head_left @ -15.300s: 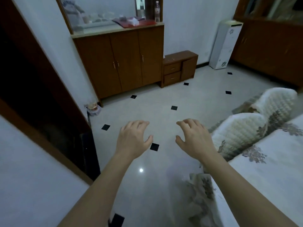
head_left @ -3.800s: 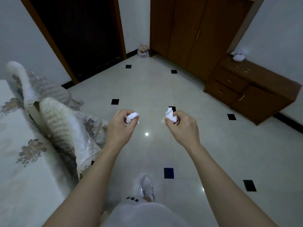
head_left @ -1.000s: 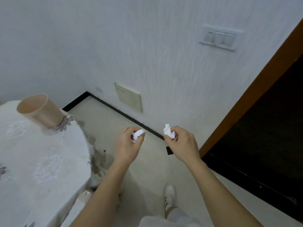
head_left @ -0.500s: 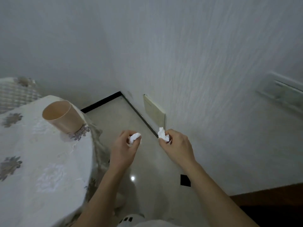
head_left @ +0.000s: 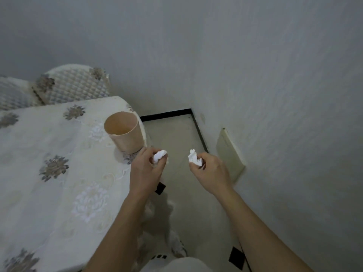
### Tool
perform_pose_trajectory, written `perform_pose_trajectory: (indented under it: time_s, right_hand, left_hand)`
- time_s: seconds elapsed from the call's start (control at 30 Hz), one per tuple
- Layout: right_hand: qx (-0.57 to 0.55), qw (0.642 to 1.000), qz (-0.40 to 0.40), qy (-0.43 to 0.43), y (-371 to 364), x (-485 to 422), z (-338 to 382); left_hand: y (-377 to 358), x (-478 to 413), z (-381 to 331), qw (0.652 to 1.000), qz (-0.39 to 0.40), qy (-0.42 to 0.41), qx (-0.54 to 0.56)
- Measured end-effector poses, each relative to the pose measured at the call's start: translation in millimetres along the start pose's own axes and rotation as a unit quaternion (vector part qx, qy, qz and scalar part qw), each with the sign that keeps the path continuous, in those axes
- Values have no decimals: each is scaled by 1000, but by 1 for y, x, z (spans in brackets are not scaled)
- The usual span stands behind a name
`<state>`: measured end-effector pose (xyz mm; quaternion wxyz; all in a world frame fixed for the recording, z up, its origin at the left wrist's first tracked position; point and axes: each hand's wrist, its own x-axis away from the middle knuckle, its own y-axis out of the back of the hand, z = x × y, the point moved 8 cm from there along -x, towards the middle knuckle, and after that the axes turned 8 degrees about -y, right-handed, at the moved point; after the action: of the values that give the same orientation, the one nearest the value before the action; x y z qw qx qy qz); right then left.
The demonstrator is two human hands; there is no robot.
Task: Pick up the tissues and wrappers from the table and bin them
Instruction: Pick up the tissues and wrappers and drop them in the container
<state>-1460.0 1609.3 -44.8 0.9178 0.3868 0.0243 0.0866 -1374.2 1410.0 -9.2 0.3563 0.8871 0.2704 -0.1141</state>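
My left hand (head_left: 144, 169) pinches a crumpled white tissue (head_left: 159, 156) at its fingertips. My right hand (head_left: 211, 172) pinches a second crumpled white tissue (head_left: 194, 160). Both hands hover over the floor just right of the table's edge. A small beige bin (head_left: 125, 132) stands upright near the right edge of the table (head_left: 49, 173), a short way up and left of my left hand. Its inside looks bare as far as I can see.
The table carries a pale cloth with grey flower patterns. A quilted chair back (head_left: 76, 85) stands behind it. A white wall (head_left: 275, 95) with a cream cover plate (head_left: 228, 154) rises close on the right. My shoe (head_left: 175, 244) is on the tiled floor below.
The view has swung left, bringing the table and the beige bin closer to my hands. Each hand keeps its tissue, and my left hand now sits just below the bin.
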Motion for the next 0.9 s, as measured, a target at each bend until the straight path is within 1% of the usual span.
perform_pose_trajectory:
  time_s: [0.27, 0.43, 0.6, 0.77, 0.9]
  right_hand:
    - [3, 997, 61, 43, -63, -97, 71]
    - [12, 994, 87, 69, -92, -127, 105]
    - [13, 988, 114, 100, -117, -153, 134]
    - [21, 978, 152, 141, -144, -173, 165]
    - [29, 962, 136, 235, -153, -188, 205]
  left_hand:
    - [49, -76, 78, 996, -72, 47, -28]
    - [76, -94, 110, 989, -117, 89, -27]
    - [97, -105, 135, 982, -149, 110, -46]
    - [105, -120, 154, 979, -140, 127, -76]
    - [105, -150, 158, 980, -105, 99, -134]
